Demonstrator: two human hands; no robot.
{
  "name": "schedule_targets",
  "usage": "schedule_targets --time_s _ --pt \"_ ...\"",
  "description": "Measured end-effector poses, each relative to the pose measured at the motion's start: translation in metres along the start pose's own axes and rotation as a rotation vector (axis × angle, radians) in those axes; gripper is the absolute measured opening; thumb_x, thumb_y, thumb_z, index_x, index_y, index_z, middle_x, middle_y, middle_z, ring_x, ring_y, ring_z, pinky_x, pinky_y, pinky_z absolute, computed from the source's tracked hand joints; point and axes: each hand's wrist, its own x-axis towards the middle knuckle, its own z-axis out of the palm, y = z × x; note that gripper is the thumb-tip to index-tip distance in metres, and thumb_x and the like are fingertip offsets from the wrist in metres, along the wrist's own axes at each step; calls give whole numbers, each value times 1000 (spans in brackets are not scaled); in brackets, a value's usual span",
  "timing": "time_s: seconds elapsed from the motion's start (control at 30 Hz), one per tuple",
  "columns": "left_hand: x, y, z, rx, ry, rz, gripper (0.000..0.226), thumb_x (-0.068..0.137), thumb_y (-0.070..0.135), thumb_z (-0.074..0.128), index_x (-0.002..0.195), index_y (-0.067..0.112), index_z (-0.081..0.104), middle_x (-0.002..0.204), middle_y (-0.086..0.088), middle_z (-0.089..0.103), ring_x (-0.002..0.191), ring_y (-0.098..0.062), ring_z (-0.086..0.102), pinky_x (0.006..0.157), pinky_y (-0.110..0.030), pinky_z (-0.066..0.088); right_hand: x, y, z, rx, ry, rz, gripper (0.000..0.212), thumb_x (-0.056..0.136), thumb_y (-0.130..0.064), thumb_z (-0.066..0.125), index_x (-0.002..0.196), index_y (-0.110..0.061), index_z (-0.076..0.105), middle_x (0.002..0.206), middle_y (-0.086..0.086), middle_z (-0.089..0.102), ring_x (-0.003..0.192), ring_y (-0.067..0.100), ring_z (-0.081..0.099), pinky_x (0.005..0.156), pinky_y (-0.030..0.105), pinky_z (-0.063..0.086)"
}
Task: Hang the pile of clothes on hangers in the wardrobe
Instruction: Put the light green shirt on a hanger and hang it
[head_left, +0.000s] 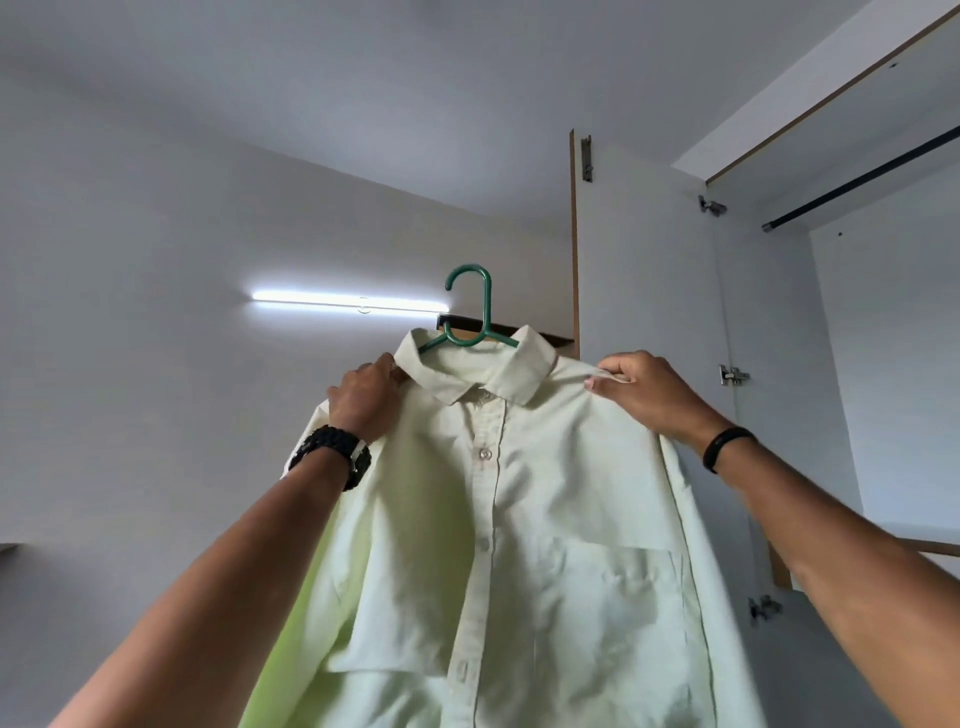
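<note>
Single head-worn view, tilted upward and forward, close to a shirt (519, 519) held at arm's length at centre; the wardrobe rail (857, 182) lay toward 2 o'clock, a wall light (348, 303) toward 10 o'clock.

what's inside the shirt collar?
A green hanger: hook and neck show above the pale shirt. Its arms run under the fabric, hidden. Both hands grip the shoulders.

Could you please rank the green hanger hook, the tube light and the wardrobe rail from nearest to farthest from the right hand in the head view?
From the right hand:
1. Green hanger hook, up-left, above the collar.
2. Wardrobe rail, upper right.
3. Tube light, far left wall.
</note>
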Motion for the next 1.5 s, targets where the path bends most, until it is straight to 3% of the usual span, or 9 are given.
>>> schedule_targets --time_s 0.13,0.27,0.53,0.7,0.83,0.93,1.03,1.13,1.5 --pt "-4 1 17 -104 -71 -44 24 100 28 36 102 9 50 111 -23 59 104 -39 53 94 -51 41 -11 -11 -14 417 -442 236 33 88 -19 67 111 2 63 108 12 71 95 21 68 91 35 51" --pt "-17 11 36 -219 -72 -148 23 99 22 35 104 6 50 113 -25 58 106 -42 53 97 -55 39 -22 -9 -24 713 -491 375 36 79 -5 70 113 -10 61 112 10 70 92 19 70 86 31 56" --pt "-47 111 81 -562 -86 -273 41 93 18 49 130 5 36 129 -22 39 117 -43 44 100 -49 38 -44 39 -51 526 -41 342 12 96 -8 53 93 -8 64 81 -2 73 74 6 69 71 19 54" --pt "-84 214 133 -796 -75 74 55 87 30 35 136 4 36 134 -16 38 124 -30 37 103 -43 34 -62 96 -81 420 172 385 9 94 -10 57 97 -7 65 108 10 68 108 21 62 105 34 41" --pt "-101 284 209 -608 -218 298 62 95 49 24 145 13 33 158 -14 10 146 -28 4 117 -43 17 -92 154 -130 369 317 426 7 95 -12 57 94 -11 64 97 2 66 90 10 62 84 15 48" --pt "-110 331 261 -542 -264 449 60 98 50 23 152 24 17 160 -12 2 147 -25 0 117 -43 18 -114 210 -166 306 404 455 16 92 -16 61 103 -5 66 110 10 67 103 20 63 102 36 45" --pt "-118 372 307 -594 -293 489 63 99 47 33 150 38 -3 160 -8 0 147 -25 7 118 -42 19 -126 265 -191 278 445 474 23 92 -17 62 107 -1 65 109 12 68 105 24 63 102 41 45" --pt "-116 403 356 -563 -338 510 71 95 57 35 150 37 -5 161 -5 -5 148 -23 5 118 -45 16 -124 316 -208 244 437 479 13 93 -12 59 99 -3 66 93 5 68 89 17 63 85 29 47" --pt "-38 549 458 -740 -409 430 76 96 44 45 151 32 -6 160 -9 -5 147 -26 4 118 -36 13 -52 420 -295 35 437 494 15 93 -9 59 83 -17 66 76 -10 65 69 -4 60 66 9 44"
